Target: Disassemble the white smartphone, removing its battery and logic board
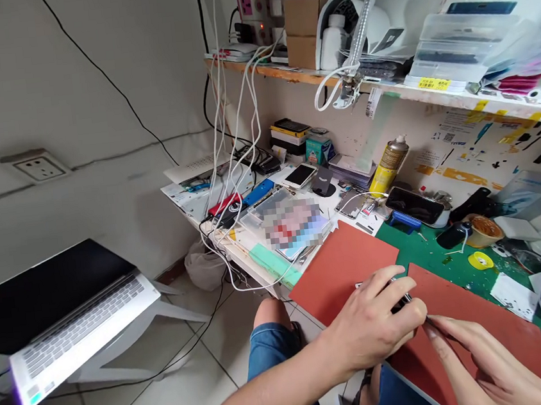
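My left hand (377, 320) lies curled over a small dark device (400, 303) on a red mat (476, 322), its fingers closed round it so that most of it is hidden. My right hand (480, 361) comes in from the lower right, fingers pinched on a thin tool (430, 321) whose tip meets the device under the left fingertips. A second red mat (342, 266) sits just to the left, on the green work mat (426, 257).
An open laptop (64, 314) stands on a stand at the left. White cables (235, 187) hang from a wooden shelf (286, 72). A yellow spray can (387, 164), phones, boxes and a tape roll (480, 261) crowd the bench. My knee in blue shorts (271, 350) is below the bench edge.
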The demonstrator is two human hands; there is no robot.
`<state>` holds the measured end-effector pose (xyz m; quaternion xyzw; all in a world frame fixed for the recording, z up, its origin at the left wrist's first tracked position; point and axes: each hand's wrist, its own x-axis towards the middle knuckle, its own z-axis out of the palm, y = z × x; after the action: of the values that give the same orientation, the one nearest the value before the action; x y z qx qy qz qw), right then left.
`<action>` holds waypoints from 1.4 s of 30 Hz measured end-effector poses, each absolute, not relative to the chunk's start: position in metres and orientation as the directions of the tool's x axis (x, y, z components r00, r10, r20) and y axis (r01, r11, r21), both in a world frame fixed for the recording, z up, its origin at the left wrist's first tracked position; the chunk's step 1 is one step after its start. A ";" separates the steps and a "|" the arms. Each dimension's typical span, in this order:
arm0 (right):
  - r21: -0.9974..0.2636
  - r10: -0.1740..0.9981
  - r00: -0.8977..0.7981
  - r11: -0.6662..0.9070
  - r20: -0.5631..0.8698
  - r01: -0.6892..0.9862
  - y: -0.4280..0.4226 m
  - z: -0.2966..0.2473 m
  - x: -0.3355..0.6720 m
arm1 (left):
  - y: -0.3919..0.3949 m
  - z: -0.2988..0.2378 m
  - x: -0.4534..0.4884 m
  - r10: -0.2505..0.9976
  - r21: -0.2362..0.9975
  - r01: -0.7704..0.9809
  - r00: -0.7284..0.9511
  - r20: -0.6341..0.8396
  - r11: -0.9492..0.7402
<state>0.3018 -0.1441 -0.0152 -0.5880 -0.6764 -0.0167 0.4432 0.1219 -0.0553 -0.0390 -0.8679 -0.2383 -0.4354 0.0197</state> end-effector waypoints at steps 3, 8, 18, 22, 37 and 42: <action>-0.531 0.817 0.077 0.296 0.571 0.794 -0.142 -0.019 0.311 | -0.057 -0.035 0.118 0.421 0.194 0.430 0.534 0.733 -0.882; -0.574 0.850 0.079 0.280 0.521 0.770 -0.141 -0.018 0.312 | -0.058 -0.027 0.116 0.453 0.211 0.438 0.574 0.682 -0.874; -0.687 0.850 0.119 0.324 0.513 0.650 -0.130 -0.002 0.281 | -0.051 -0.023 0.112 0.500 0.311 0.401 0.568 0.654 -0.862; -0.653 0.803 0.116 0.381 0.584 0.655 -0.131 -0.002 0.272 | -0.045 -0.021 0.107 0.540 0.396 0.367 0.572 0.617 -0.841; -0.620 0.686 0.228 0.402 0.691 0.674 -0.128 -0.048 0.248 | -0.039 -0.001 0.081 0.618 0.516 0.373 0.634 0.465 -0.771; -0.618 0.708 0.217 0.373 0.672 0.692 -0.128 -0.050 0.247 | -0.040 -0.002 0.083 0.616 0.500 0.382 0.628 0.477 -0.777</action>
<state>0.2467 -0.1277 -0.0502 -0.5597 -0.6255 0.0074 0.5435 0.0830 -0.0400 -0.0023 -0.8842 -0.2821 -0.3266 -0.1787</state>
